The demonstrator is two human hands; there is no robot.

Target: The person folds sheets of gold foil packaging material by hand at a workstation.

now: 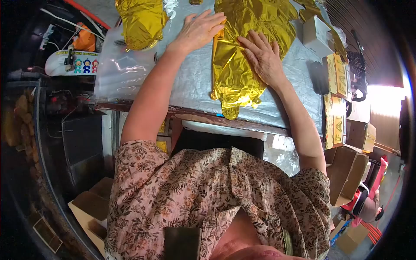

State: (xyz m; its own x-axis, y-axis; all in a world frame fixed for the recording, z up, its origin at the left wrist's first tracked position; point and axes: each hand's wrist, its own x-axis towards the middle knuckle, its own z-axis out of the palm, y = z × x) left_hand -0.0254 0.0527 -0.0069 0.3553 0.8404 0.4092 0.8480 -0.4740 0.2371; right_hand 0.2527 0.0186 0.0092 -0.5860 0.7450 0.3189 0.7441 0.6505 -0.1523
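Observation:
A shiny gold foil piece (236,71), which looks like a deflated foil balloon, lies flat on the table, its narrow tab hanging at the front edge. My left hand (199,30) rests at its left edge, fingers stretched out and close together, fingertips touching the foil. On its right side my right hand (265,60) lies flat with fingers spread. More gold foil (260,17) spreads under and beyond my hands. Another folded gold foil bundle (142,21) sits to the left of my left hand.
The table (186,84) has a grey covering and a worn front edge. Clear plastic (123,69) lies at its left. A white box (317,37) and yellow boxes (336,121) stand on the right. Cardboard boxes (349,175) are lower right, near another person (368,203).

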